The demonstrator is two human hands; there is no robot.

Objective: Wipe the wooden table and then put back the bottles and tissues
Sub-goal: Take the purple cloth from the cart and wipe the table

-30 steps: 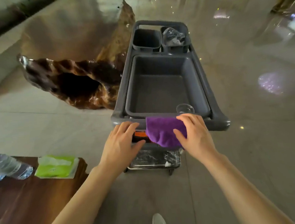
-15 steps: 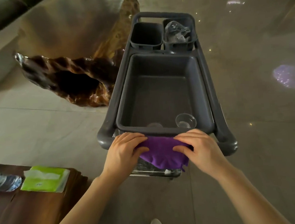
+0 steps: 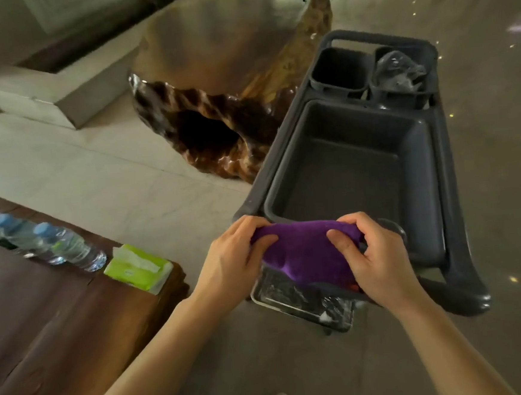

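Observation:
A purple cloth (image 3: 304, 253) hangs over the near rim of a grey cart. My left hand (image 3: 233, 258) grips its left end and my right hand (image 3: 370, 257) grips its right end. The dark wooden table (image 3: 44, 323) fills the lower left. Two water bottles (image 3: 66, 247) with blue caps lie near its far edge, and a green tissue pack (image 3: 138, 269) lies on the corner next to them.
The grey cart (image 3: 456, 244) holds a large tub (image 3: 344, 172), two small bins at its far end and a clear cup partly behind my right hand. A glossy tree-root wooden table (image 3: 214, 107) stands beyond the cart. A stone step runs at far left.
Both hands closed on the purple cloth and bunched it up on the cart rim. My view swung left, bringing the wooden table, bottles and tissues further into frame.

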